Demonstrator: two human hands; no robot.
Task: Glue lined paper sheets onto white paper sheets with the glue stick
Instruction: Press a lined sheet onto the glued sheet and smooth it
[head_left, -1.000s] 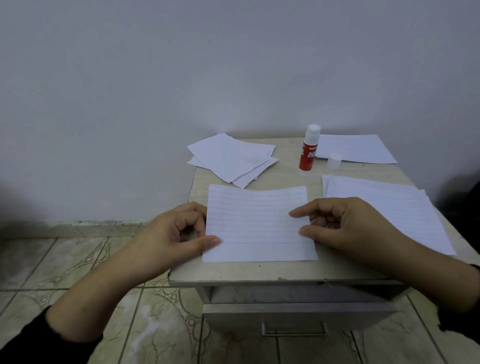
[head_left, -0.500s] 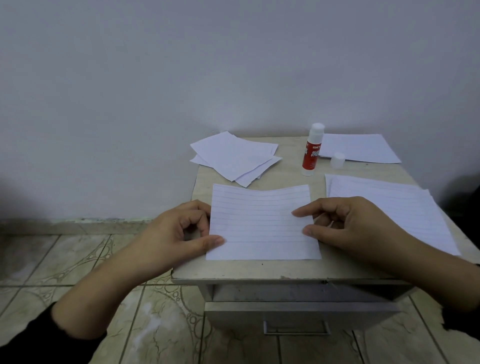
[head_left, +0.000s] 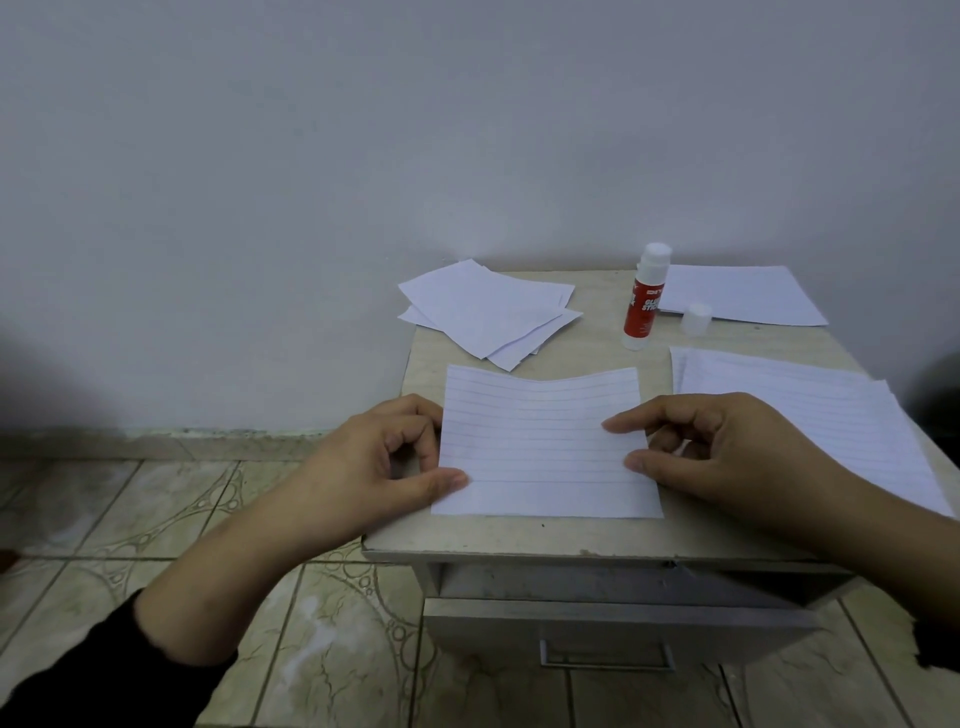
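Observation:
A lined paper sheet (head_left: 545, 441) lies near the front of the small table (head_left: 519, 535). My left hand (head_left: 379, 462) pinches its left edge, thumb on top. My right hand (head_left: 717, 447) pinches its right edge between thumb and forefinger. The sheet's far edge bows up slightly. An uncapped red glue stick (head_left: 644, 306) stands upright at the back, its white cap (head_left: 696, 318) beside it. A stack of lined sheets (head_left: 810, 410) lies at the right. White sheets (head_left: 743, 293) lie at the back right.
A loose pile of several sheets (head_left: 493, 312) lies at the back left, overhanging the table's edge. A drawer (head_left: 608, 634) stands slightly open under the tabletop. A grey wall stands right behind the table, with tiled floor (head_left: 156, 519) to the left.
Both hands keep the same hold on the lined sheet. The view has shifted a little; the sheet's far edge bows up slightly more.

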